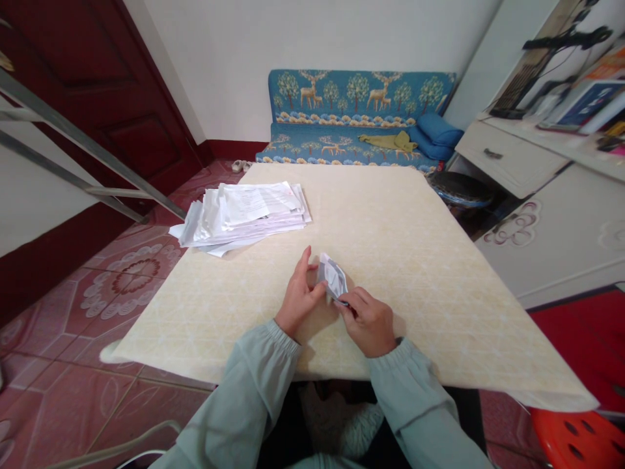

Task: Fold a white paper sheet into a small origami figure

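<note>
A small folded piece of white printed paper (333, 276) stands just above the cream table (420, 260), near its front edge. My left hand (299, 294) pinches its left side with thumb and fingers. My right hand (368, 320) grips its lower right corner, fingers curled. Both wrists rest on the table. A loose stack of white printed sheets (244, 213) lies at the table's far left, apart from both hands.
A blue deer-patterned sofa (356, 114) stands beyond the table. White cabinets (551, 215) line the right, with a dark round stool (459, 189) beside them. A metal frame (88, 163) and dark red door are on the left. A red plastic stool (581, 440) sits at bottom right.
</note>
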Tool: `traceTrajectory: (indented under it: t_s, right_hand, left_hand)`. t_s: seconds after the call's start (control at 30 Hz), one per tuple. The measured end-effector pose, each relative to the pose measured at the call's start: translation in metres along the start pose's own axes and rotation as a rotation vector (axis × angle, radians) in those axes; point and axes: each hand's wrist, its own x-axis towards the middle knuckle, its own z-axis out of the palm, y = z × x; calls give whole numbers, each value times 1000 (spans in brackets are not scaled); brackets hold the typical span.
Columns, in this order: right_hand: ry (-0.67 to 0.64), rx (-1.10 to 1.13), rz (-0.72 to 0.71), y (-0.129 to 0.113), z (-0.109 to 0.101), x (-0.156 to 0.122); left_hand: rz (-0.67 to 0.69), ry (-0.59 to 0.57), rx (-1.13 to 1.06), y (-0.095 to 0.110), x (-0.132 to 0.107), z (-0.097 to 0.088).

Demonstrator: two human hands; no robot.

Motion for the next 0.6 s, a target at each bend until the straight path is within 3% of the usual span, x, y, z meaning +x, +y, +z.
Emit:
traceTrajectory:
  t_s: [0.07,0.13,0.23,0.3,0.4,0.6]
  right_hand:
    - [36,86,67,1,1,0]
    - [116,286,223,5,2,1]
    - [269,797,605,17,0,5]
    - [341,1130,786,26,-5,7]
    - [416,1453,867,36,-14,9]
    - [449,1750,919,44,-24,8]
  left_hand:
    - [-20,78,-10,3,0,-1]
    - [-27,159,-22,5,1,-2]
    - [-64,226,-49,7,2,-2]
    - [-88,223,-67,7,2,-2]
    - [-95,211,-56,7,3,-1]
    - [-68,162,-44,6,3,0]
